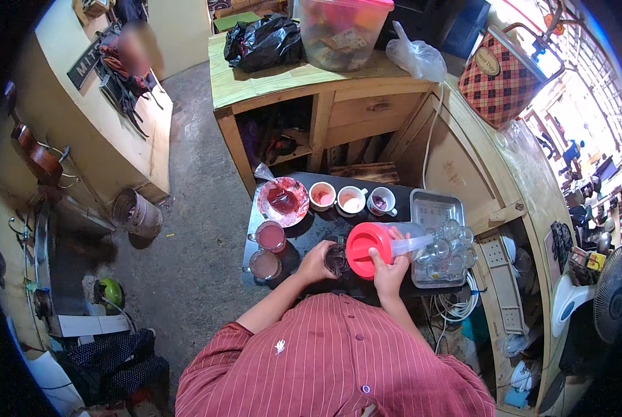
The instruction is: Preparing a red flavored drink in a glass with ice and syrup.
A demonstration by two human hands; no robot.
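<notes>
The left hand point(316, 263) is wrapped around a dark glass point(336, 259) standing on the black table point(401, 197), steadying it under the pour. The right hand point(388, 270) grips a clear pitcher with a red lid point(370, 249), tilted toward the glass so the lid end sits just beside its rim. At 3 o'clock from the pitcher, a metal tray point(432, 206) keeps empty glasses point(453, 240) within reach. At 9 o'clock, two filled pink mugs point(270, 236) stand apart from the pouring spot. At 12 o'clock, three cups point(352, 200) line up beside a red bowl point(283, 201).
</notes>
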